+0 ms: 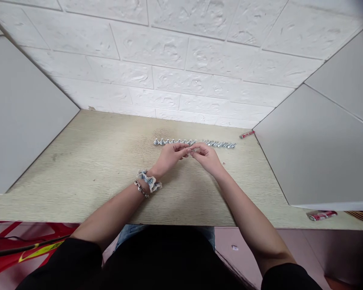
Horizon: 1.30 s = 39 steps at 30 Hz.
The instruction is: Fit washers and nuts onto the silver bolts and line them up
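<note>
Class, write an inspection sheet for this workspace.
Surface: pale table, dark specks toward the back.
Job's things: bolts in a row, left ones upright, right ones slanted.
Clutter: red cylinder near the wall, another near the front edge.
Hands: left hand, right hand, fingertips together; anything pinched is too small to identify.
Cables: dark cord-like line, lower left; cannot confirm it is a cable.
Surroundings: white brick wall, grey panels both sides.

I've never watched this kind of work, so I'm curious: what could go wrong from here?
The small metal piece at the fingertips of the left hand and right hand might slip and drop. Both hands are close to the row of metal fasteners, so a knuckle could topple the upright ones at its left end.
</note>
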Available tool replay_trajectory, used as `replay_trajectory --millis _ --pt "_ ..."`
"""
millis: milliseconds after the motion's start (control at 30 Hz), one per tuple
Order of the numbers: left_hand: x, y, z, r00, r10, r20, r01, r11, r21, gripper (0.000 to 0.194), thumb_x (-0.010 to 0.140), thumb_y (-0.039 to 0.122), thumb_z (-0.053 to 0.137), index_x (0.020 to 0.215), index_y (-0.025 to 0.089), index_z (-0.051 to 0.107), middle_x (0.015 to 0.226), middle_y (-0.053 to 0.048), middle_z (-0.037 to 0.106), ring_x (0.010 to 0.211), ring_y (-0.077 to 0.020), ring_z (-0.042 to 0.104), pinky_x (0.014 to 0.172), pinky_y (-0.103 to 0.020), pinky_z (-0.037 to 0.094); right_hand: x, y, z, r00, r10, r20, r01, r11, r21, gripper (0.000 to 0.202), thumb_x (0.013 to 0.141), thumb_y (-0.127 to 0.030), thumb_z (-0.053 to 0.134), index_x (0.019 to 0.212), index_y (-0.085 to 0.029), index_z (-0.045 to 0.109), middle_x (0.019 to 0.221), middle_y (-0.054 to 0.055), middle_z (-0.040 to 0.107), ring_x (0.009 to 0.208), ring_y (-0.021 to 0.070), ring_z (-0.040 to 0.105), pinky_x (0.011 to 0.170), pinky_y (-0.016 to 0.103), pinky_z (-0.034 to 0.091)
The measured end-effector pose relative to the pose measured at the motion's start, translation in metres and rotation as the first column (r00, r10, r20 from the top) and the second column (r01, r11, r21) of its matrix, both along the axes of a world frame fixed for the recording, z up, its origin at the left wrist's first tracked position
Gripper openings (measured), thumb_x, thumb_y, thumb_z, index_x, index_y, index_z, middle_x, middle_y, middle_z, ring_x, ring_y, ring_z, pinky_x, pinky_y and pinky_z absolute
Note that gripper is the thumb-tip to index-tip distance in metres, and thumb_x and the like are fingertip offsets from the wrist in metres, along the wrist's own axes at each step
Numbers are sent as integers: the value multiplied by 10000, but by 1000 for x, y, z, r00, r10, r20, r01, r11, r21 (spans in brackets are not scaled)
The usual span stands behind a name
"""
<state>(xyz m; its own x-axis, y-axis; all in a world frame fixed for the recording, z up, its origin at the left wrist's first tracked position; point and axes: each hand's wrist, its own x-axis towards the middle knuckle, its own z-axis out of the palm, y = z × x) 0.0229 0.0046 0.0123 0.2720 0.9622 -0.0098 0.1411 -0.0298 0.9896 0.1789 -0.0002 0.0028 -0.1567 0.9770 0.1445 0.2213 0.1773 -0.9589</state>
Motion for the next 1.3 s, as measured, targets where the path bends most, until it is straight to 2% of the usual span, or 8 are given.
replay_trajectory --millis 100,200,300,400,633,900,1067,1300 --pt "1 0 -1 999 32 -21 -31 997 66 311 736 377 621 948 156 671 750 -25 671 691 -118 588 623 -225 446 1 2 2 995 -48 -90 43 998 -50 183 682 -303 594 840 -214 571 812 -14 575 628 88 500 585 237 399" --pt "0 -1 -1 991 92 -96 -74 982 176 325 741 397 620 965 167 670 798 -29 687 716 -136 595 656 -247 446 1 3 1 988 -85 -133 61 984 -169 258 693 -429 593 825 -215 537 778 -22 568 633 92 512 594 238 421" --pt "0 -3 -1 977 108 -182 -52 956 290 271 775 360 598 976 195 672 859 -17 699 759 -139 610 710 -251 442 -1 2 0 992 -10 -128 -25 962 -270 427 722 -607 502 721 -181 537 679 -5 547 574 94 508 569 248 425" --pt "1 -6 0 969 54 -240 39 930 365 214 812 313 565 975 225 671 841 15 703 759 -122 621 711 -227 434 -4 0 -1 991 49 -124 -80 961 -265 543 707 -696 444 642 -164 529 582 1 511 532 98 483 545 256 419" --pt "-1 -7 3 951 51 -304 82 909 409 215 834 330 537 971 233 670 782 26 696 696 -107 607 677 -203 429 -5 -2 -2 991 82 -109 -101 979 -179 469 732 -638 482 724 -172 533 633 -20 497 558 92 482 563 251 407" --pt "-2 -4 0 929 68 -365 101 900 423 267 822 340 556 1052 232 639 914 -21 683 755 -126 597 732 -239 436 -5 -2 -6 996 64 -63 -69 994 -90 378 783 -575 461 756 -200 490 625 -48 490 598 95 493 635 259 399" --pt "-3 -2 -2 935 67 -349 101 892 440 261 812 317 574 1049 231 640 890 -22 676 743 -121 585 733 -240 434 -4 -1 -5 995 59 -78 -66 994 -92 361 760 -553 514 779 -193 503 636 -41 506 603 98 492 631 267 401" --pt "-5 -2 -2 881 70 -467 178 867 465 286 833 343 538 1075 213 618 828 -25 656 691 -120 562 685 -236 421 -5 1 -4 986 55 -156 -81 983 -164 397 687 -566 588 748 -180 513 642 -38 526 556 86 500 586 256 415"
